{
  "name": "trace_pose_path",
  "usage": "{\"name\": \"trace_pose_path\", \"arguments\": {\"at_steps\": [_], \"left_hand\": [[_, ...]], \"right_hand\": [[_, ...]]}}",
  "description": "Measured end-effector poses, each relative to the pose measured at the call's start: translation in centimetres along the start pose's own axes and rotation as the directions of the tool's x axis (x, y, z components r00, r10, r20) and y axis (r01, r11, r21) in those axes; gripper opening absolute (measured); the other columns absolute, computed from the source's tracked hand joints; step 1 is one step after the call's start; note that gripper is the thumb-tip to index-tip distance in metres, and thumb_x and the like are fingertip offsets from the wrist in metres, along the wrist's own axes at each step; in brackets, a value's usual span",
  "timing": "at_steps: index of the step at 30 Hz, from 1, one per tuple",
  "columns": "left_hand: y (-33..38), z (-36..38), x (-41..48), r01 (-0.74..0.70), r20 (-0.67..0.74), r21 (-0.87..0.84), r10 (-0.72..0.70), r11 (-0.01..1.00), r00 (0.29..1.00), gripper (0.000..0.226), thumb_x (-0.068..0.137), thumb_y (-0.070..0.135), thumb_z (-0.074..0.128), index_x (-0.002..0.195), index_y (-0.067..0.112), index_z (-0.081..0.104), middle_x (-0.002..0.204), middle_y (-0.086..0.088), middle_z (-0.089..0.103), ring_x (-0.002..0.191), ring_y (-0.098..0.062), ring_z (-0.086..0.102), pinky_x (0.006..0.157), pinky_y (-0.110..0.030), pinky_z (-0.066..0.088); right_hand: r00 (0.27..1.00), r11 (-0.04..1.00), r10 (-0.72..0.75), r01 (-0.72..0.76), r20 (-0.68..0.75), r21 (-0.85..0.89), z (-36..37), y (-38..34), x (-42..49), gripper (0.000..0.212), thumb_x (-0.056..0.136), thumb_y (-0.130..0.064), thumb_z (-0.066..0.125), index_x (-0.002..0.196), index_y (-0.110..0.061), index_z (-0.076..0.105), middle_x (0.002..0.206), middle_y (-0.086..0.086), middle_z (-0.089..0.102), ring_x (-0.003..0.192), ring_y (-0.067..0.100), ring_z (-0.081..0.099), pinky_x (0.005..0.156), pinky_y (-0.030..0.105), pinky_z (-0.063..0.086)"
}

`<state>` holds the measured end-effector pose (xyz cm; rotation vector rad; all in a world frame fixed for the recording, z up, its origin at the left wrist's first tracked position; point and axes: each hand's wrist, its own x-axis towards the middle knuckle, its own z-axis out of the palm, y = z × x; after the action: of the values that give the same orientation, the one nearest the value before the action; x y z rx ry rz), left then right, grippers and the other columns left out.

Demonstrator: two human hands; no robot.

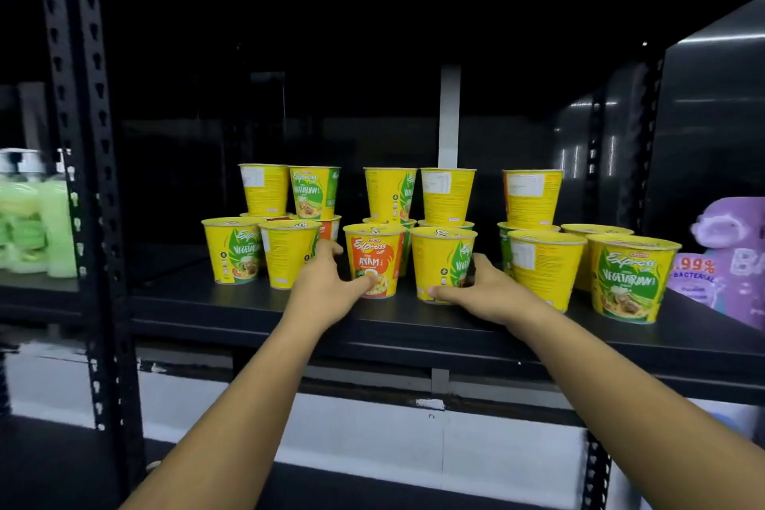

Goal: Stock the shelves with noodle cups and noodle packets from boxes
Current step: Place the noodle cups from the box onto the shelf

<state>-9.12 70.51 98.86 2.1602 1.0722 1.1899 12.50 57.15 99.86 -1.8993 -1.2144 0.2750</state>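
Shelf (198, 304) partly stocked: noodle cups (532, 199) stand clustered, some two high. Left hand (327, 286) curls round the orange Ayam cup (372, 257), right hand (476, 290) round a yellow Vegetarian cup (439, 261), both cups at the shelf front. No packets or boxes visible; judged part-done.

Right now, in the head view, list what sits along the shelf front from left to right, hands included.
green bottles → first cup → second cup → left hand → Ayam cup → fourth cup → right hand → fifth cup → sixth cup → purple pack

I log one close head view, facing forward past left hand (327, 287) and right hand (485, 291) onto the shelf (198, 304).
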Motion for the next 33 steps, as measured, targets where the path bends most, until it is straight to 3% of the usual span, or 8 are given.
{"name": "trace_pose_path", "arguments": {"at_steps": [3, 6, 12, 16, 21, 24, 28, 33], "left_hand": [[0.4, 0.1, 1.0, 0.024, 0.14, -0.01, -0.022, 1.0, 0.99, 0.085, 0.085, 0.046, 0.081, 0.151, 0.022, 0.033, 0.14, -0.004, 0.059, 0.126, -0.025, 0.058, 0.089, -0.033, 0.043], [0.3, 0.5, 1.5, 0.002, 0.192, 0.013, -0.005, 1.0, 0.981, 0.066, 0.089, 0.044, 0.077, 0.141, 0.024, 0.043, 0.135, -0.002, 0.064, 0.119, -0.023, 0.061, 0.087, -0.033, 0.044], [-0.8, 1.3, 1.6, -0.03, 0.119, 0.153, 0.012, 0.988, 0.993, 0.058, 0.089, 0.061, 0.068, 0.133, 0.029, 0.047, 0.124, 0.002, 0.068, 0.11, -0.025, 0.065, 0.092, -0.05, 0.056], [-1.2, 1.5, 1.1, -0.047, 0.072, 0.232, 0.031, 0.972, 0.997, 0.055, 0.091, 0.067, 0.061, 0.13, 0.03, 0.048, 0.12, 0.005, 0.068, 0.106, -0.023, 0.066, 0.083, -0.043, 0.056], [-1.0, 1.6, 0.7, -0.04, 0.011, 0.228, 0.039, 0.973, 0.999, 0.06, 0.094, 0.06, 0.062, 0.14, 0.026, 0.045, 0.129, 0.002, 0.066, 0.115, -0.026, 0.063, 0.078, -0.037, 0.046], [-1.4, 1.4, 0.3, -0.096, -0.081, 0.122, 0.107, 0.988, 0.991, 0.057, 0.092, 0.054, 0.069, 0.137, 0.027, 0.047, 0.134, 0.001, 0.061, 0.118, -0.024, 0.061, 0.08, -0.039, 0.05], [-2.0, 1.3, -0.3, -0.209, -0.155, 0.089, 0.221, 0.974, 0.963, 0.04, 0.093, 0.048, 0.069, 0.123, 0.027, 0.052, 0.117, 0.005, 0.058, 0.106, -0.016, 0.058, 0.079, -0.038, 0.055], [-1.8, 1.4, -1.6, -0.44, 0.006, 0.147, 0.444, 0.886, 0.896, 0.017, 0.099, 0.044, 0.059, 0.107, 0.03, 0.065, 0.1, 0.014, 0.062, 0.095, -0.008, 0.058, 0.077, -0.037, 0.057]], "right_hand": [[0.998, 1.0, -0.016, 0.017, -0.054, 0.017, 0.4, 0.4, 0.3, 0.079, 0.081, -0.051, 0.082, 0.144, -0.025, 0.041, 0.138, 0.0, 0.061, 0.122, 0.02, 0.059, 0.106, 0.041, 0.047], [0.997, 0.999, -0.036, 0.038, -0.068, 0.025, 0.5, 0.7, 0.2, 0.07, 0.086, -0.048, 0.079, 0.141, -0.025, 0.044, 0.133, -0.002, 0.062, 0.119, 0.019, 0.06, 0.103, 0.039, 0.048], [0.989, 0.997, -0.072, 0.068, -0.126, -0.035, 0.7, 1.2, 0.2, 0.063, 0.085, -0.052, 0.077, 0.135, -0.026, 0.049, 0.127, -0.005, 0.065, 0.116, 0.017, 0.061, 0.098, 0.037, 0.049], [0.984, 0.989, -0.099, 0.082, -0.149, -0.121, 0.9, 1.4, 0.3, 0.061, 0.083, -0.061, 0.074, 0.131, -0.027, 0.056, 0.129, -0.005, 0.068, 0.116, 0.016, 0.062, 0.099, 0.037, 0.051], [0.978, 0.971, -0.122, 0.083, -0.167, -0.224, 1.1, 1.1, -0.1, 0.063, 0.084, -0.068, 0.069, 0.132, -0.029, 0.06, 0.131, -0.007, 0.067, 0.119, 0.016, 0.06, 0.096, 0.034, 0.05], [0.977, 0.959, -0.125, 0.074, -0.174, -0.275, 1.2, 0.9, -0.4, 0.066, 0.083, -0.072, 0.065, 0.133, -0.03, 0.06, 0.13, -0.007, 0.068, 0.118, 0.015, 0.061, 0.098, 0.036, 0.052], [0.976, 0.939, -0.125, 0.058, -0.18, -0.339, 1.2, 0.5, -0.9, 0.068, 0.082, -0.079, 0.059, 0.13, -0.031, 0.063, 0.123, -0.008, 0.071, 0.11, 0.015, 0.063, 0.095, 0.039, 0.054], [0.958, 0.864, -0.153, 0.009, -0.245, -0.503, 1.2, 0.1, -2.5, 0.06, 0.088, -0.078, 0.051, 0.108, -0.027, 0.074, 0.098, -0.004, 0.074, 0.089, 0.015, 0.064, 0.077, 0.037, 0.058]]}}
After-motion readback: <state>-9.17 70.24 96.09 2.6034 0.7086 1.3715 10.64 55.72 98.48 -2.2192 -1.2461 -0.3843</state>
